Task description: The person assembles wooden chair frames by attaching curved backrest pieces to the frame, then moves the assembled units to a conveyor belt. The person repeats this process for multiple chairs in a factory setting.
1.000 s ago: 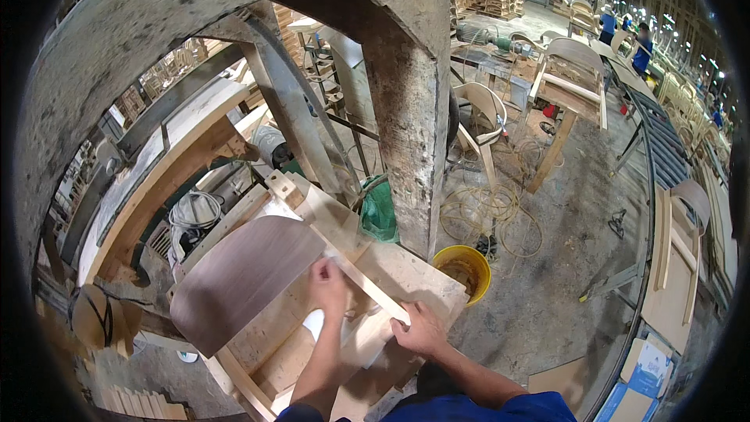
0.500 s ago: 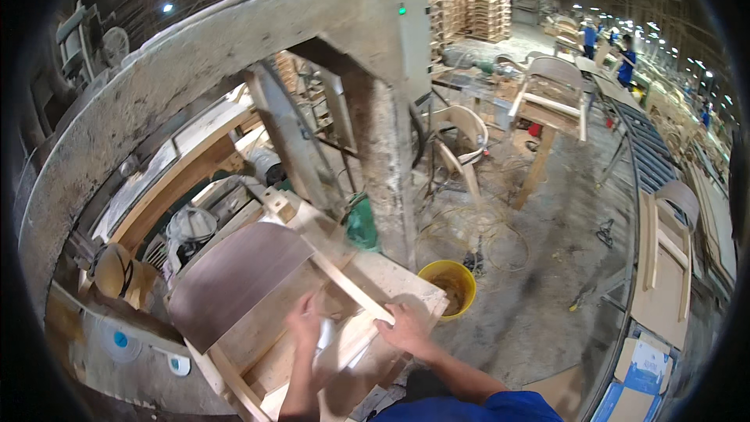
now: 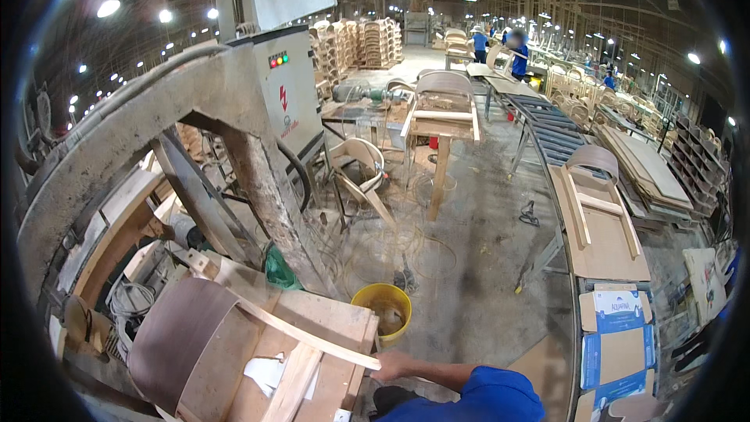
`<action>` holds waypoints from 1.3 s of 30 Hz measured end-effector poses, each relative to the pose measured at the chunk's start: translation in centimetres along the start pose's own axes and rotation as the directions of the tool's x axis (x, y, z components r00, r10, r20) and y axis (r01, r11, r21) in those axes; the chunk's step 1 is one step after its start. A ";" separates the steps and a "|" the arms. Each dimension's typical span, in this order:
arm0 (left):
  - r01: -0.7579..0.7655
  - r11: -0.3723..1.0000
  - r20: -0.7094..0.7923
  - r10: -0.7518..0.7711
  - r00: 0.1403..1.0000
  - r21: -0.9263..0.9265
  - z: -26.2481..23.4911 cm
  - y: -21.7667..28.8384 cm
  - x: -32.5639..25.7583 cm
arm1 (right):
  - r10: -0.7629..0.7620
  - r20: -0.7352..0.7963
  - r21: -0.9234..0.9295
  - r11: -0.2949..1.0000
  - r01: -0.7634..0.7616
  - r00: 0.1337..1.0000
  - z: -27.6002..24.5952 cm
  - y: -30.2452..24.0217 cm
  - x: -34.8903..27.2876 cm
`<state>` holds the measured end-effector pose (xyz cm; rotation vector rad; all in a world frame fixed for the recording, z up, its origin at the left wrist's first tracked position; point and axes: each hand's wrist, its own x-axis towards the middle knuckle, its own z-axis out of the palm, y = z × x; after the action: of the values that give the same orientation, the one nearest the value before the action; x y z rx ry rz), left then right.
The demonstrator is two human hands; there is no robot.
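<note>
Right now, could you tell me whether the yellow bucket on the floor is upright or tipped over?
Upright. The yellow bucket stands on the floor with its round rim facing up, beside the wooden bench. What it holds, I cannot tell.

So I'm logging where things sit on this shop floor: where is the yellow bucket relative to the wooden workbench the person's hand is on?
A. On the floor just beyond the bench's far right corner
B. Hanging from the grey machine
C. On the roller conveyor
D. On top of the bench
A: the yellow bucket stands on the concrete floor just past the corner of the wooden workbench, near the person's right hand.
</note>
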<state>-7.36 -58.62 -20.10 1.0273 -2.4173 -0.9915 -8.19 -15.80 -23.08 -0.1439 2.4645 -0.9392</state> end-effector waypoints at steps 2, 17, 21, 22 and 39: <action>-0.027 1.000 0.020 0.027 0.999 -0.004 0.8 1.1 -0.8 | 0.024 -0.014 -0.005 1.000 -0.024 1.000 -0.7 -1.1 -0.3; -0.139 0.990 0.124 0.138 0.983 0.006 4.2 6.4 -9.2 | -0.182 -0.169 -0.038 0.983 0.178 0.969 -0.8 5.2 -6.4; -0.155 0.988 0.140 0.153 0.978 0.002 5.4 7.7 -13.4 | -0.199 -0.246 -0.073 0.980 0.186 0.949 -0.4 12.4 -11.0; -0.145 0.989 0.131 0.143 0.981 0.006 5.2 7.6 -14.6 | -0.213 -0.286 -0.033 0.976 0.213 0.934 -0.3 13.8 -12.8; -0.343 0.929 -0.043 0.340 0.939 -0.138 1.0 10.7 -32.1 | 0.330 -0.777 0.441 0.893 0.089 0.535 -9.1 30.0 -38.5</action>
<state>8.73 -29.43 -14.23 0.5365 -2.3597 -1.0061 23.20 22.55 -20.89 0.8513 2.9055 -1.7831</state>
